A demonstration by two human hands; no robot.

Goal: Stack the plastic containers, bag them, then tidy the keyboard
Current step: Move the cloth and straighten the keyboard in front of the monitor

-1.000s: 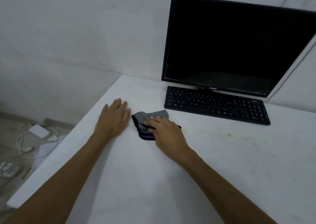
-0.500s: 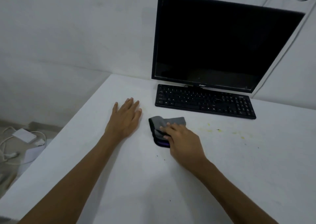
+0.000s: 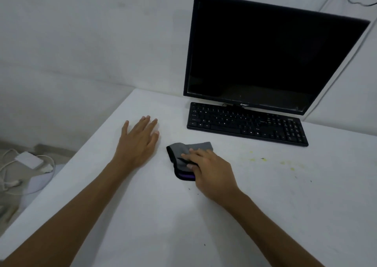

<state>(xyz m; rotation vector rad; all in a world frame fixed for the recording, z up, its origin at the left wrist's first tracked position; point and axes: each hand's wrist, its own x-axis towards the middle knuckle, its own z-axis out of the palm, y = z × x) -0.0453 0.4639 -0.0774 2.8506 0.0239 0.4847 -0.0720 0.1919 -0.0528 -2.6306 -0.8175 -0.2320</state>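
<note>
Both hands barely shifted; right hand (image 3: 212, 171) grip pinching cloth (image 3: 184, 156), left hand (image 3: 138, 142) flat, released.

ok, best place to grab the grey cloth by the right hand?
Probably the free left end of the grey cloth, pinched from above. It lies flat and folded on the table, and the right hand covers its right part, so only the left folded edge is exposed.

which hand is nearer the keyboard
Right. The right hand rests on the grey cloth just in front of the keyboard; the left hand lies flat, farther left.
</note>
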